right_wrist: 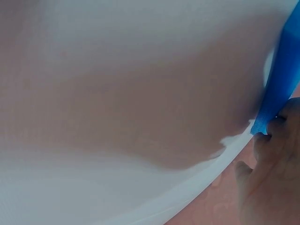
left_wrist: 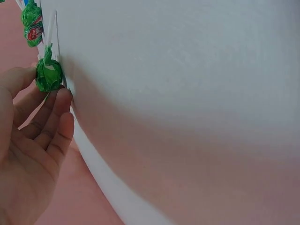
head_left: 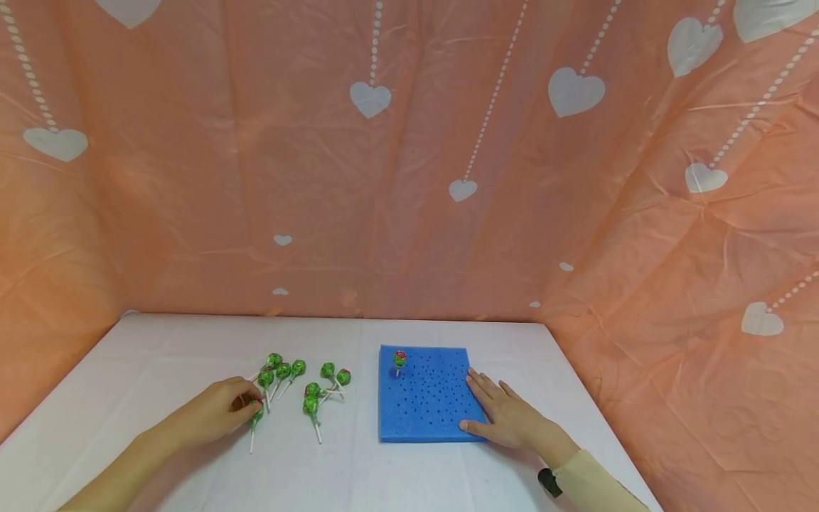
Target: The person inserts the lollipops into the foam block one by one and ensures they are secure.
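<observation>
My left hand [head_left: 217,411] pinches the green-wrapped head of a lollipop [left_wrist: 48,77] between thumb and fingers. In the head view its white stick points toward me, low over the table. More green lollipops lie just beyond this hand, one of them a lollipop [head_left: 298,368] with its stick slanting down-left. On the right, a blue foam block [head_left: 429,427] dotted with small holes lies flat. One lollipop [head_left: 399,357] stands upright in its far left part. My right hand [head_left: 508,416] rests along the block's right edge, fingers extended and thumb at the near corner.
A second loose group of lollipops, including one lollipop [head_left: 311,405] with its stick toward me, lies between my left hand and the foam. The white table [head_left: 256,491] ends at an orange curtain [head_left: 320,213] with white hearts behind and at both sides.
</observation>
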{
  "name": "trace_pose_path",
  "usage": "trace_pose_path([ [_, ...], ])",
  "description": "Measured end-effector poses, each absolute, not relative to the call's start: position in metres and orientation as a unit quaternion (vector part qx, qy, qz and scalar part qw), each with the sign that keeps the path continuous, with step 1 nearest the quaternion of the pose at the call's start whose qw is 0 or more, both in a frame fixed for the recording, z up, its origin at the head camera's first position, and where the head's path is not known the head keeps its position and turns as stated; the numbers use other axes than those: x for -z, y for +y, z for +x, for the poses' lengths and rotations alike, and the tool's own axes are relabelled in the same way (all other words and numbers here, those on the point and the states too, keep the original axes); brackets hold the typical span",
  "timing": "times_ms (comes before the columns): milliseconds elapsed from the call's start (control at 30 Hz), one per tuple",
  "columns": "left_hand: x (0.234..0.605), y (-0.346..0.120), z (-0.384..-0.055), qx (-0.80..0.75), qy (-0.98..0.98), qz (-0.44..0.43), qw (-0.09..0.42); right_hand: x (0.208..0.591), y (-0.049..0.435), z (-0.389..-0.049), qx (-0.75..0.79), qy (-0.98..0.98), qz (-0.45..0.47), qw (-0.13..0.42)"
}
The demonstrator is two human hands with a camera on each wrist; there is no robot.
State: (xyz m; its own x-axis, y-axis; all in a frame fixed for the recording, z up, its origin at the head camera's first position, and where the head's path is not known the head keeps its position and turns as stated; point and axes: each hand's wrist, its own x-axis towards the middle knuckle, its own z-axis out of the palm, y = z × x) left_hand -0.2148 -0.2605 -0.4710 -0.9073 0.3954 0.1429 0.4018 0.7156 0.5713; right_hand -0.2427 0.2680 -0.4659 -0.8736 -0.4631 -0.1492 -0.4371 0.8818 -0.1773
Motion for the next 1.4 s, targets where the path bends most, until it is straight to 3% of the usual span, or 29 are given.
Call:
trace_pose_path([
  [400, 0.471, -0.263, -0.212, 0.354, -0.916, -0.187, -0.009, 0.463, 0.267, -0.242, 0.071, 0.965, -0.235, 0.09],
  [933, 0.466, -0.257, -0.201, 0.399, -0.901, -0.169, 0.035, 0.463, 0.267, -0.242, 0.074, 0.965, -0.233, 0.1],
  [1400, 0.463, -0.237, -0.199, 0.426, -0.866, -0.213, 0.153, 0.464, 0.268, -0.241, 0.074, 0.963, -0.245, 0.09],
])
